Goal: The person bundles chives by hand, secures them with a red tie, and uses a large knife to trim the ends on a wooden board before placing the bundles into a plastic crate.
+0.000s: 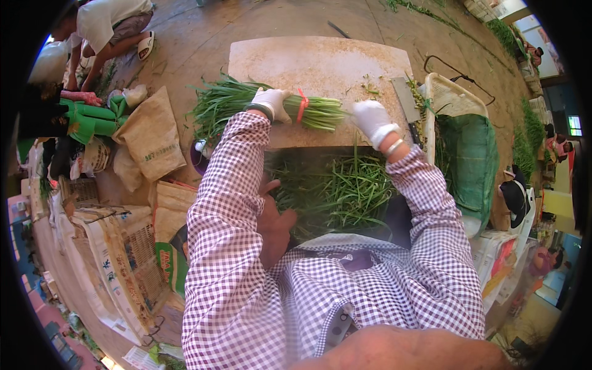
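Note:
A bundle of long green chives [324, 111] lies across a pale board [320, 58], leaf tips to the left and cut ends to the right. A red band [302, 106] goes round it. My left hand [270, 102], in a white glove, grips the bundle just left of the band. Beside the cut ends is my gloved right hand [372, 118], fingers drawn together; whatever they hold, if anything, cannot be made out. A cleaver [405, 100] rests at the board's right edge, its dark handle toward me. Loose green leaves [357, 191] are heaped below the board, near my lap.
Right of the board stands a white plastic basket [453, 92] with a green mesh sack [475, 166] against it. Woven sacks [154, 135] and stacked crates [117, 259] crowd the left. A person [114, 31] crouches at the far left. Small scraps [372, 89] dot the board.

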Tool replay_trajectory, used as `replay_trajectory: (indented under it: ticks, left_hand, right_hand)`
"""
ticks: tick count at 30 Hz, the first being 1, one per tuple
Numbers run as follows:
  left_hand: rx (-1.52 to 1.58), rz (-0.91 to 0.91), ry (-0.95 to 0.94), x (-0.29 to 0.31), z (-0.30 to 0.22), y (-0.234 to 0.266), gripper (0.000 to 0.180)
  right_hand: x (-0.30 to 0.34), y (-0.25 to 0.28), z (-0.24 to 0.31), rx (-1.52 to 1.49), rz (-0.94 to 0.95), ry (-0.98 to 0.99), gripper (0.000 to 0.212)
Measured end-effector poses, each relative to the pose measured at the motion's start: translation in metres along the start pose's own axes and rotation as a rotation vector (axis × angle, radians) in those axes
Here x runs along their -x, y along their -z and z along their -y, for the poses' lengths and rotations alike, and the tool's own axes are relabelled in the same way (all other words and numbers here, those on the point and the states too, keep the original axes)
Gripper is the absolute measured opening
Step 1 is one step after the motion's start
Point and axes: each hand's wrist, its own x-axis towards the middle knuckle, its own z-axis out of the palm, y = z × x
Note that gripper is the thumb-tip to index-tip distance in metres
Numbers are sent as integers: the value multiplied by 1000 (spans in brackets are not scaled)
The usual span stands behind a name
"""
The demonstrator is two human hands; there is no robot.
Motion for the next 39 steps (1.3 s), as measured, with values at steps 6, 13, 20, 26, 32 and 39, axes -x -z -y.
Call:
replay_trajectory:
  ticks: [6, 13, 20, 26, 32, 39]
  left_hand:
    - [110, -63, -16, 6, 7, 0, 87]
    - [46, -130, 36, -9, 6, 3, 79]
    - [41, -288, 27, -18, 7, 1, 60]
    - [16, -320, 16, -21, 11, -7, 49]
    - [-15, -271, 13, -21, 10, -8, 58]
    - [-31, -240, -28, -12, 4, 0, 90]
  right_hand:
    - [138, 17, -14, 107, 530, -137, 12]
    - [201, 65, 96, -63, 1290, 356, 25]
    - [73, -9, 47, -886, -200, -425, 24]
    - [-7, -21, 63, -1153, -395, -646, 25]
    - [-26, -41, 59, -1306, -469, -740, 20]
    - [-30, -66, 38, -1321, -325, -760, 15]
